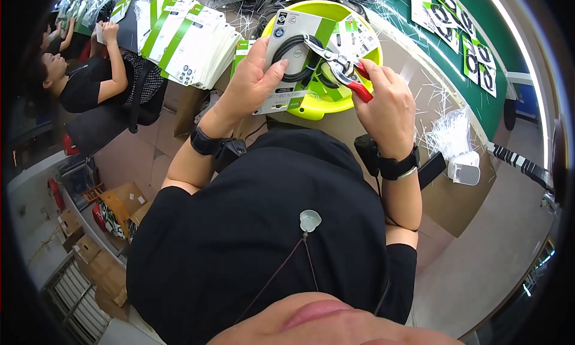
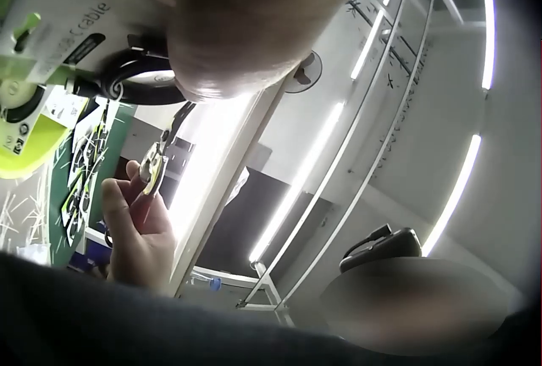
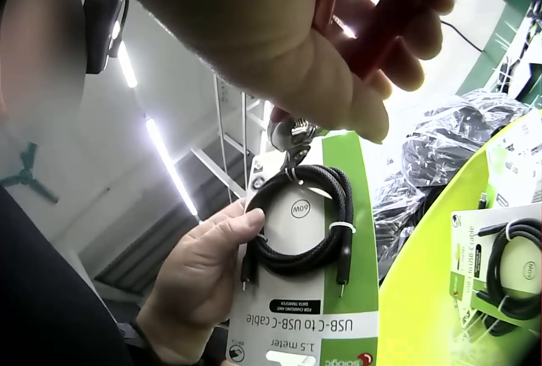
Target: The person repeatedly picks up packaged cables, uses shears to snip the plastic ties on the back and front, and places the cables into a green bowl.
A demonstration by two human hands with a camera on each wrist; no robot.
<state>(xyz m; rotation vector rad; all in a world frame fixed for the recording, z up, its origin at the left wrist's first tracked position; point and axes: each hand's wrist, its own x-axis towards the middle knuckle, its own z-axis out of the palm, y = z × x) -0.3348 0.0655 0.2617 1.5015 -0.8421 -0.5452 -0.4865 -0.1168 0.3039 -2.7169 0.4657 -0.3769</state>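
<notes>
The left hand (image 1: 251, 84) grips a white and green cable card (image 3: 364, 239) by its edge, thumb on the front. A coiled black cable (image 3: 343, 205) lies on the card, with white ties around it. The right hand (image 1: 389, 102) holds red-handled pliers (image 1: 358, 89), fingers curled round the handles; in the right wrist view their tip meets the top of the coil. Both hands are over the yellow-green tub (image 1: 311, 113). In the left wrist view the right hand (image 2: 142, 243) shows beyond the card (image 2: 63, 10).
Stacked cards (image 1: 206, 49) stand left of the tub (image 3: 415, 298), which holds more carded cables (image 3: 474, 273). Cut white ties (image 1: 449, 132) lie at the right, beside a white device (image 1: 464, 168). Carded cables (image 1: 479, 64) lie on a green surface. Another person (image 1: 90, 81) sits at the left.
</notes>
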